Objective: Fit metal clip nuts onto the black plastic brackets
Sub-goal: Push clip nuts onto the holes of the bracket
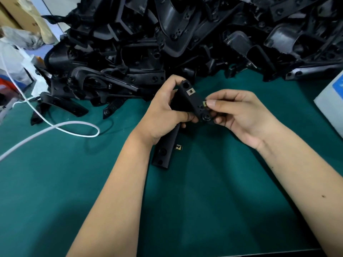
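Not much in the way of containers here. There's a cardboard box (pixel 16 13) up in the far left corner and the corner of a pale blue-and-white box (pixel 332 101) poking in at the right edge, and I can't tell what's in either. The parts aren't in a bin at all: a huge heap of black brackets (pixel 185 38) just sits loose across the back of the green worktop (pixel 213 182).

The bracket (pixel 193 101) being worked on is an angled black plastic piece, held up just in front of the heap. One leg runs diagonally between the hands with round holes at both ends, the other leg hangs down toward the worktop below the left wrist. A square silvery clip nut (pixel 190 92) is already seated near the top end of it. The left hand (pixel 163 112) grips the bracket, fingers curled around it. The right hand (pixel 239 112) pinches a second clip nut (pixel 205 103) between thumb and forefinger, right against the bracket's edge near the lower hole.

One more loose clip nut (pixel 178 147) lies on the worktop just beside the hanging leg. A white cable (pixel 78 125) loops across the left side, and some crumpled plastic bags (pixel 14 58) sit at the far left.
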